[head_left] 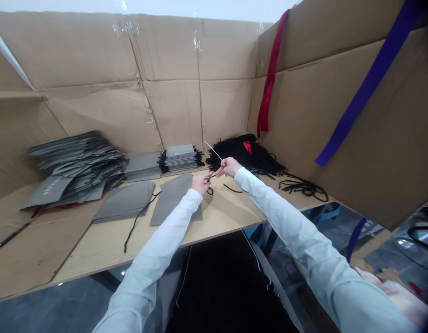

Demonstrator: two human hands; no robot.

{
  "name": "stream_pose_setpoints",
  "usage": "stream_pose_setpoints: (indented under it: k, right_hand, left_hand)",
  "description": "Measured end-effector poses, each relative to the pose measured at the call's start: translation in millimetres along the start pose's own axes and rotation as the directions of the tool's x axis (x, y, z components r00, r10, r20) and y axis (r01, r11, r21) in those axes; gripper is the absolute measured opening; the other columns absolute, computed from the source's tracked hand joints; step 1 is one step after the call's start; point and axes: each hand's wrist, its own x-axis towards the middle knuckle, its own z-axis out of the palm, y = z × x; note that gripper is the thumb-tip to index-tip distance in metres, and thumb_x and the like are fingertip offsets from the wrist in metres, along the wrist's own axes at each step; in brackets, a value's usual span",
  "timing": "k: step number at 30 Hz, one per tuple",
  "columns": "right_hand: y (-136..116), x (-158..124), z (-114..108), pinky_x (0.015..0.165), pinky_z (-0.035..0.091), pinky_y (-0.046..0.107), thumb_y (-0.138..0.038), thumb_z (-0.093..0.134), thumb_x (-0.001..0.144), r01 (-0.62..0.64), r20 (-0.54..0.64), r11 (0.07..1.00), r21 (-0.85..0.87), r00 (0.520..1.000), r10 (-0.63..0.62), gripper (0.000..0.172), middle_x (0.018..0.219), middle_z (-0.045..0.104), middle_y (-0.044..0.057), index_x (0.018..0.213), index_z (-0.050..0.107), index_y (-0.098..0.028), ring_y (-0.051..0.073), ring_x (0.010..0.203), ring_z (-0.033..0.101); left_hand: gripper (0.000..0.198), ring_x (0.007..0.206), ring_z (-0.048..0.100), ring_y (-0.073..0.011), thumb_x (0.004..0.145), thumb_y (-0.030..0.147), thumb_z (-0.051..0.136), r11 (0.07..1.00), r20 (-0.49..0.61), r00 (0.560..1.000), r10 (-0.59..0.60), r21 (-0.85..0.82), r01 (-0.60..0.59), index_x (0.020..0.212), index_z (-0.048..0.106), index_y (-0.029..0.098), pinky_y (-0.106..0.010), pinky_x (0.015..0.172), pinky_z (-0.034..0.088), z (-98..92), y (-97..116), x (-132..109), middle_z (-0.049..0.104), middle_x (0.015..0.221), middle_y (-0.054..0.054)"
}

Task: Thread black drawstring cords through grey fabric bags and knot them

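Note:
My left hand (200, 183) is closed in a pinch on a short black cord (213, 176), above the right edge of a flat grey pouch (174, 199). A loop of the cord hangs below those fingertips. Close beside it, my right hand (231, 166) is closed round a thin white stick (213, 151) that points up and to the left. Its fingertips also meet the black cord near my left hand. Another loose piece of black cord (232, 188) lies on the table below my right wrist.
Grey pouches are piled high at the left (82, 162), with a lower grey stack (124, 202) nearer. A stack of corded pouches (182, 157) and a heap of black cords (248, 155) stand behind my hands. Cardboard walls (172, 55) enclose the table (221, 217).

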Motion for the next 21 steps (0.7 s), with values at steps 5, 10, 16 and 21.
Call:
stream_pose_setpoints:
  k: [5,10,16,21]
  right_hand:
    - [-12,0,25,0.048,0.033,0.017,-0.026,0.069,0.046,0.023,-0.013,0.991,-0.131,1.000,-0.025,0.034,0.052,0.050,-0.004,0.051,0.036,-0.017,0.007,0.052,0.044]
    - [-11,3,51,0.045,0.027,0.018,-0.033,0.069,0.044,-0.011,0.017,0.994,-0.110,1.000,0.013,0.038,0.047,0.040,-0.007,0.050,0.035,-0.018,0.006,0.049,0.037]
    - [6,0,75,0.052,0.031,0.020,-0.047,0.060,0.056,0.129,-0.053,0.964,-0.234,0.988,-0.145,0.034,0.058,0.046,-0.004,0.061,0.043,-0.018,0.009,0.057,0.042]
    - [20,4,80,0.064,0.035,0.022,-0.034,0.041,0.077,0.275,-0.088,0.908,-0.315,0.945,-0.316,0.022,0.077,0.053,0.003,0.072,0.053,-0.017,0.012,0.072,0.049]
  left_hand:
    - [0.031,0.083,0.059,-0.0167,0.064,0.020,0.058,0.990,-0.086,0.996,-0.010,-0.144,-0.002,0.095,0.060,0.015,-0.028,0.080,0.045,-6.8,-3,0,0.063,0.090,-0.007]
    - [0.031,0.075,0.061,-0.0187,0.057,0.022,0.064,0.968,-0.008,0.992,-0.128,-0.218,0.123,0.087,0.063,0.013,-0.031,0.076,0.047,-19.2,-27,-1,0.065,0.080,-0.007]
    - [0.034,0.062,0.061,-0.0185,0.044,0.012,0.071,0.777,0.172,0.905,-0.389,-0.467,0.423,0.077,0.063,0.010,-0.036,0.071,0.048,-33.0,-43,-3,0.064,0.062,-0.005]
    - [0.017,0.056,0.059,-0.0125,0.055,0.003,0.064,0.470,0.150,0.799,-0.582,-0.740,0.481,0.071,0.060,0.007,-0.032,0.072,0.047,-42.3,-46,-7,0.060,0.059,-0.004]
